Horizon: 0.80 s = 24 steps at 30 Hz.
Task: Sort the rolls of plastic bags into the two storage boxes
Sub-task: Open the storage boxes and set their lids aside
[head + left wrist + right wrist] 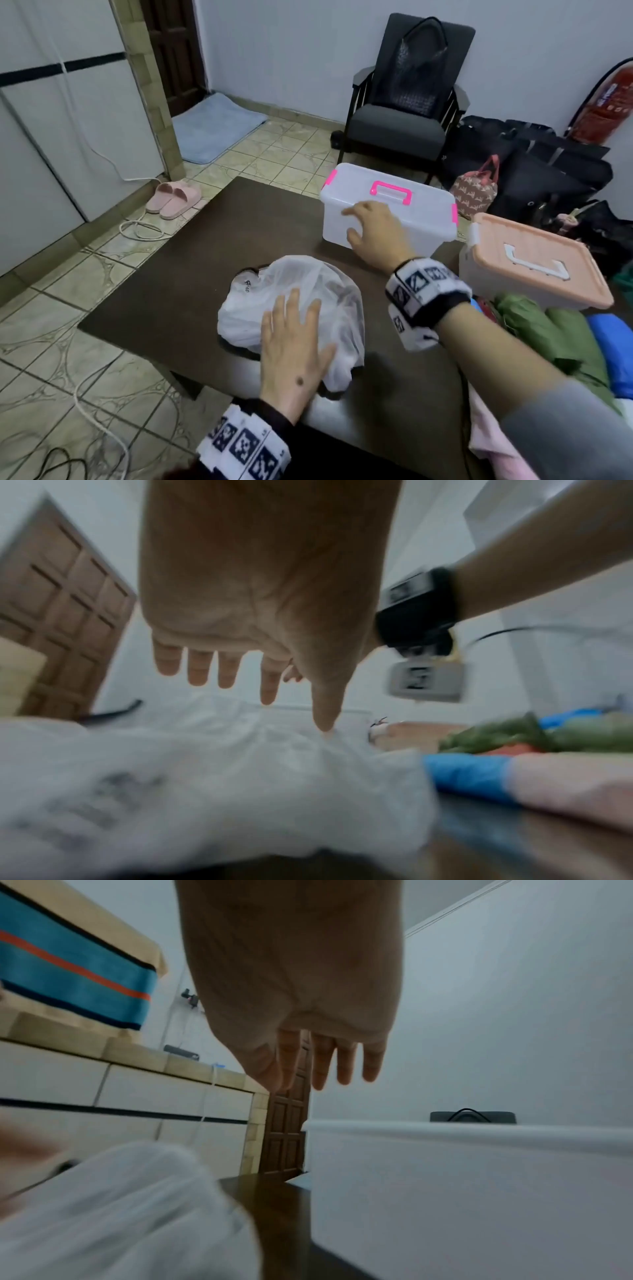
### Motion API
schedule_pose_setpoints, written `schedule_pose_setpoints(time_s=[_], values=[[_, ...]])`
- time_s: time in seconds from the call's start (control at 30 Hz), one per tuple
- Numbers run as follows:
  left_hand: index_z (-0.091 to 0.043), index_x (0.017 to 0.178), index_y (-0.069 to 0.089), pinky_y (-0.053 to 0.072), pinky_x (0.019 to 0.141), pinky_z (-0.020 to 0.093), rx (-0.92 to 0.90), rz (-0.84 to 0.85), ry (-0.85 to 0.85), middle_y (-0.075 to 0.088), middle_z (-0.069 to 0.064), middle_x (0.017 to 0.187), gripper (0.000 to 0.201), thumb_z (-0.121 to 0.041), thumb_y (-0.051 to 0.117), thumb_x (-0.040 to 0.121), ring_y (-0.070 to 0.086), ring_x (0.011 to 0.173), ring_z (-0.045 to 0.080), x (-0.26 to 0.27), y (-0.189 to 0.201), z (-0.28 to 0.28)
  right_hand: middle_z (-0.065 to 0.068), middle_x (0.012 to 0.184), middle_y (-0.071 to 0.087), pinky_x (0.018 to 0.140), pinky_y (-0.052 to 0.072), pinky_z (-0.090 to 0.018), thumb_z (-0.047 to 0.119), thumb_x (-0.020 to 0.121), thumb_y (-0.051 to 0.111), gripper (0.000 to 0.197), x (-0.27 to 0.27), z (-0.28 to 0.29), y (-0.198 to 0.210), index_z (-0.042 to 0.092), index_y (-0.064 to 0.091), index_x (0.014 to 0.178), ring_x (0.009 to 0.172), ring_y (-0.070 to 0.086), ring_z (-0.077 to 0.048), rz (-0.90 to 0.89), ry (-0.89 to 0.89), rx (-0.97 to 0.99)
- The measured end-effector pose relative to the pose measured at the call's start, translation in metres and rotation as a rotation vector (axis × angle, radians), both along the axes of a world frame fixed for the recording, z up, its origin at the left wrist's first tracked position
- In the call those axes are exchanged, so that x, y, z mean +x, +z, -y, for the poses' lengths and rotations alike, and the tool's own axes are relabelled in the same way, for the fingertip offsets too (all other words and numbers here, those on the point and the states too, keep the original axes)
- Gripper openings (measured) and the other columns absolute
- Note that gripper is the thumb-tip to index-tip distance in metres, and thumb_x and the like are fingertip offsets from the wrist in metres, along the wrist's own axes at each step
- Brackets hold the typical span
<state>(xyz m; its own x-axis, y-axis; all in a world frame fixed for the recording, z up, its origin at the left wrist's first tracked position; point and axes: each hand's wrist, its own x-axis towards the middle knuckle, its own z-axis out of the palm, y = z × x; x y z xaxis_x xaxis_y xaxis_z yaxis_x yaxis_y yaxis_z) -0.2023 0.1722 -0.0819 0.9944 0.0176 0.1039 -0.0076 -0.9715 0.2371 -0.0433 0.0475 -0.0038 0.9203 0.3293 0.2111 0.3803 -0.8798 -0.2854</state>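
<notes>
Tabletop (191, 246), dark brown and broad, is carrying everything the task needs and is standing on a tiled floor (68, 291). Sitting toward its far edge is the clear storage box (387, 219) with a closed lid, a pink handle and pink latches; just beside it, to the right, the second storage box (534, 270) with a peach lid and a white handle is resting with its lid closed too. Lying nearer the person, in the middle of the tabletop, is a white plastic bag (291, 308), crumpled and translucent, with something dark showing under it; what it is holding cannot be told. To the right of it, green, blue and pink rolls of bags (565, 329) are piling at the table's near right side, below the peach-lidded box. The left hand (294, 346) is lying palm down on the white bag with its fingers straight and spread, gripping nothing. The right hand (373, 229) is reaching across to the clear box, fingers loosely spread over its near top edge, and whether it is actually touching the lid cannot be told from the blurred wrist view.
</notes>
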Motion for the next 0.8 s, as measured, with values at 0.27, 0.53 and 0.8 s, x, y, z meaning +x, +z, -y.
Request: schedule_pose_setpoints(time_s=[0.27, 0.53, 0.8], values=[[-0.033, 0.149, 0.006, 0.005, 0.114, 0.054, -0.04, -0.544, 0.176, -0.003, 0.007, 0.159, 0.101, -0.082, 0.045, 0.07, -0.003, 0.145, 0.036, 0.093, -0.003, -0.059, -0.007, 0.157, 0.011, 0.112, 0.015, -0.059, 0.035, 0.084, 0.067, 0.083, 0.075, 0.01, -0.007, 0.034, 0.015, 0.148, 0.143, 0.009, -0.037, -0.286, -0.262, -0.346], [-0.033, 0.147, 0.018, 0.016, 0.115, 0.052, -0.001, -0.489, 0.256, 0.013, 0.008, 0.157, 0.099, -0.082, 0.051, 0.066, 0.015, 0.143, 0.035, 0.246, -0.003, -0.114, -0.015, 0.156, 0.012, 0.11, 0.018, -0.062, 0.002, 0.096, 0.033, 0.069, 0.06, 0.009, -0.023, 0.034, 0.002, 0.149, 0.139, 0.014, -0.048, -0.211, -0.3, -0.415], [-0.025, 0.143, 0.03, 0.018, 0.112, 0.055, 0.132, -0.474, 0.241, 0.028, 0.014, 0.151, 0.087, -0.07, 0.055, 0.072, 0.025, 0.138, 0.039, 0.283, 0.0, -0.108, -0.017, 0.157, 0.009, 0.11, 0.013, -0.063, 0.001, 0.095, 0.033, 0.073, 0.004, 0.004, -0.014, 0.035, -0.002, 0.15, 0.14, 0.009, -0.048, -0.266, -0.223, -0.421]])
